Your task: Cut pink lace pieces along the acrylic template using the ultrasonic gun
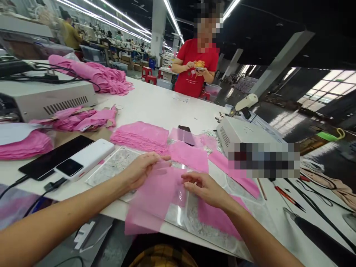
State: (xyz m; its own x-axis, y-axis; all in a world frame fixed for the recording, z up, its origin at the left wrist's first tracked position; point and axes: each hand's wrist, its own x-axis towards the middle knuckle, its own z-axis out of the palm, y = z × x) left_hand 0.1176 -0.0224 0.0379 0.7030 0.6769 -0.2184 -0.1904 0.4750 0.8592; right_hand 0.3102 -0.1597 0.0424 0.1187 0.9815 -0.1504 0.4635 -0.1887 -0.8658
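My left hand (143, 168) pinches the upper edge of a sheer pink fabric piece (151, 202), which drapes over the table's front edge. At the piece's right side is my right hand (207, 187), its fingers loosely bent and apart, with nothing visible in them. Beneath both hands lies a clear-topped board (111, 168) with a mottled grey surface. A neat stack of pink fabric pieces (140, 135) sits just beyond my left hand, and another pink piece (189, 155) lies beside it. Part of one more pink piece (219, 217) shows under my right forearm.
A white power bank (85, 159) and a dark tablet (55, 157) lie at left, before a vented metal box (55, 96). Another box (244, 133), orange-handled tweezers (289, 198) and cables are at right. A phone (186, 135) lies ahead. A person in red (194, 68) stands across the table.
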